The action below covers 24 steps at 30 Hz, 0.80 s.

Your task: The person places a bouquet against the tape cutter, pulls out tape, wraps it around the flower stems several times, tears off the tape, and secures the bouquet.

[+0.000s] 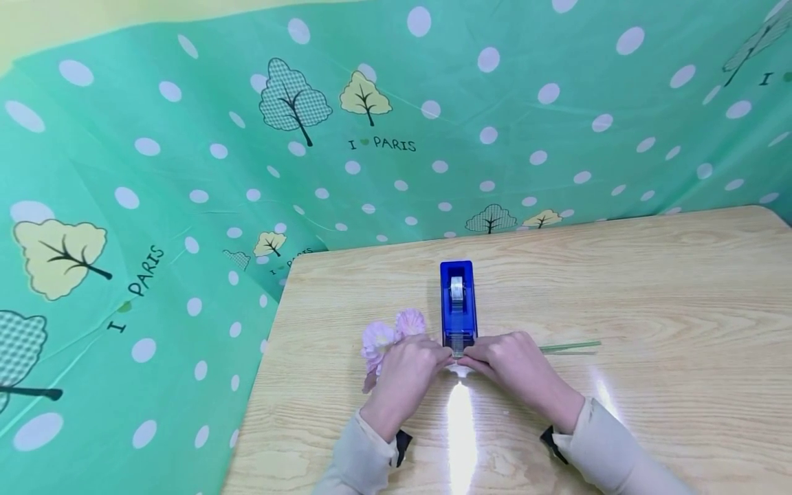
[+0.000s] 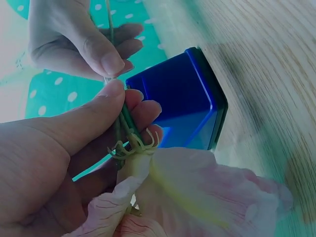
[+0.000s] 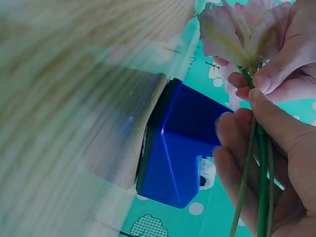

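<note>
Pale pink artificial flowers (image 1: 379, 342) lie sideways in my hands, blooms to the left and green stems (image 1: 569, 346) reaching out to the right. My left hand (image 1: 410, 364) pinches the stems just below the blooms, thumb on top, as the left wrist view shows. Close beside it my right hand (image 1: 516, 361) pinches the same stems between thumb and fingers, with several stems (image 3: 262, 182) running down across its palm. The thumb tips of both hands nearly meet. Right in front of the fingers stands a blue tape dispenser (image 1: 458, 302), its cutter end toward me.
A roll of clear tape (image 1: 456, 289) sits in the dispenser. The light wooden table (image 1: 650, 289) stretches away on both sides, with a green dotted cloth (image 1: 526, 110) hanging behind it and along the left.
</note>
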### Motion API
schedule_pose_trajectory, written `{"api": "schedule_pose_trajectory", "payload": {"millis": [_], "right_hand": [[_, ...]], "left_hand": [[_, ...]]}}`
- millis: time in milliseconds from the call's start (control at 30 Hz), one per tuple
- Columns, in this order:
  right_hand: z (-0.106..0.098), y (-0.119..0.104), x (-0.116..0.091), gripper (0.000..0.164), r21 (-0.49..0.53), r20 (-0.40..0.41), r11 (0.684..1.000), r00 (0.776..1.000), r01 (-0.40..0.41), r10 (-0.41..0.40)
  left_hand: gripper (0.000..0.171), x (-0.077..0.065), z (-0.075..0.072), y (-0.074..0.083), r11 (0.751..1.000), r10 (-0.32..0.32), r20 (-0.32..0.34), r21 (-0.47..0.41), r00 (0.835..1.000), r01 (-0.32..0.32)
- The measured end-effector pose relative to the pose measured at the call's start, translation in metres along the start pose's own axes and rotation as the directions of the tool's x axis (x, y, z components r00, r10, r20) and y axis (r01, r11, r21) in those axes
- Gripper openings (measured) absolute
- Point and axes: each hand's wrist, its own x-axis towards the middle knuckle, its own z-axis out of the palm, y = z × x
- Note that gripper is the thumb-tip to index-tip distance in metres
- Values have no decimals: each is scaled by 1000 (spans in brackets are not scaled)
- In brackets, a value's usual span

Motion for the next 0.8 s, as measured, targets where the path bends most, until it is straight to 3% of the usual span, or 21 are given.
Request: {"api": "schedule_pose_trajectory", "payload": {"millis": [333,800], "right_hand": [[-3,-4,0,8,8,22,999,999,-43,43],[-2,-10,1,14,49,84,982,980,-185,181]], "left_hand": [[9,1,-2,0,999,18,-11,-37,1000,-19],[7,2,-5,3,997,25,-106,77,994,-17]]}}
